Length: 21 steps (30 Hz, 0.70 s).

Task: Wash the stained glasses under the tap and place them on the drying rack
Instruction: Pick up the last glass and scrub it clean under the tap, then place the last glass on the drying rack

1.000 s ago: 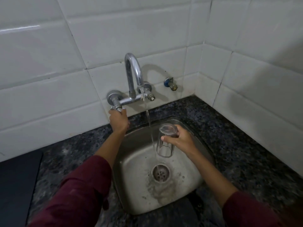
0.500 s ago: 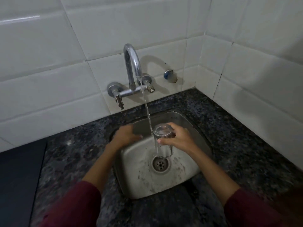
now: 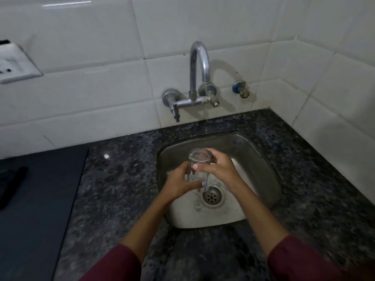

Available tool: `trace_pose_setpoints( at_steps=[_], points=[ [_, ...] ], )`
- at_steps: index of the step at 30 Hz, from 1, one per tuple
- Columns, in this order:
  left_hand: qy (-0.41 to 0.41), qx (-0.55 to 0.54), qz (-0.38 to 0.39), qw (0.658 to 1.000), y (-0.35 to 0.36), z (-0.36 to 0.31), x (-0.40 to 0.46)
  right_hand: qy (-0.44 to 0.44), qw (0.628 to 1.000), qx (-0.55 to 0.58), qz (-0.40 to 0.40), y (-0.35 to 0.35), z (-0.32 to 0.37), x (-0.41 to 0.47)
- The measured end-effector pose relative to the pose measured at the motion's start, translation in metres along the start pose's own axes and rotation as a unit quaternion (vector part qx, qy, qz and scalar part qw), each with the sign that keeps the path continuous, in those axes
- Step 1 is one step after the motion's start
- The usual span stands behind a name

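A clear drinking glass [image 3: 198, 165] is held over the steel sink [image 3: 261, 157], its mouth tilted up toward the back. My right hand [image 3: 218, 169] grips it from the right near the rim. My left hand [image 3: 180, 184] wraps its lower part from the left, thumb across the front. A thin stream of water falls from the chrome tap [image 3: 199, 63] and lands just behind the glass's rim. No drying rack is in view.
The sink sits in a dark speckled granite counter [image 3: 121, 179] in a corner of white tiled walls. A drain [image 3: 212, 197] lies under the hands. A dark flat surface [image 3: 36, 199] covers the left counter. A wall socket [image 3: 14, 65] is at far left.
My left hand left the tap handle, came down into the sink and took hold of the glass beside my right hand. The view shifted so the sink sits lower.
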State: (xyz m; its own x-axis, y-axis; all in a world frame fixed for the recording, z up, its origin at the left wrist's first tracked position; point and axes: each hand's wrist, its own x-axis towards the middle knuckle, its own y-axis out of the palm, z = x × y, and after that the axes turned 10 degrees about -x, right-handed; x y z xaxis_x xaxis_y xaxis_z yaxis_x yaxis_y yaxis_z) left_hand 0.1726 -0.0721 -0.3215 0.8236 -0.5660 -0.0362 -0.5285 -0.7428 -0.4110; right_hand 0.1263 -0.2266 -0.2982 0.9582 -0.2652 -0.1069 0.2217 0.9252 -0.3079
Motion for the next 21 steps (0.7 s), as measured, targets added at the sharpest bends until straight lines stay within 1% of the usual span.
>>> trace_pose_setpoints(
  at_steps=[3,5,9,12,17,21],
  points=[
    [-0.009,-0.005,0.002,1.0,-0.025,0.009,-0.008,-0.011,1.0,-0.006,0.001,0.023,0.013,0.007],
    [-0.014,-0.009,-0.01,1.0,-0.05,0.016,-0.018,-0.026,1.0,-0.018,0.0,0.044,0.031,0.015],
    [-0.053,-0.003,-0.083,0.995,-0.126,0.043,-0.055,-0.063,0.997,-0.029,0.022,0.112,0.073,0.038],
    [-0.104,0.026,-0.133,0.985,-0.199,0.072,-0.094,-0.086,0.992,-0.052,0.073,0.185,0.108,0.057],
    [-0.197,0.086,-0.236,0.948,-0.311,0.124,-0.167,-0.112,0.978,-0.042,0.173,0.329,0.164,0.085],
    [-0.293,0.147,-0.26,0.908,-0.369,0.171,-0.214,-0.125,0.963,-0.026,0.236,0.437,0.197,0.111]
  ],
)
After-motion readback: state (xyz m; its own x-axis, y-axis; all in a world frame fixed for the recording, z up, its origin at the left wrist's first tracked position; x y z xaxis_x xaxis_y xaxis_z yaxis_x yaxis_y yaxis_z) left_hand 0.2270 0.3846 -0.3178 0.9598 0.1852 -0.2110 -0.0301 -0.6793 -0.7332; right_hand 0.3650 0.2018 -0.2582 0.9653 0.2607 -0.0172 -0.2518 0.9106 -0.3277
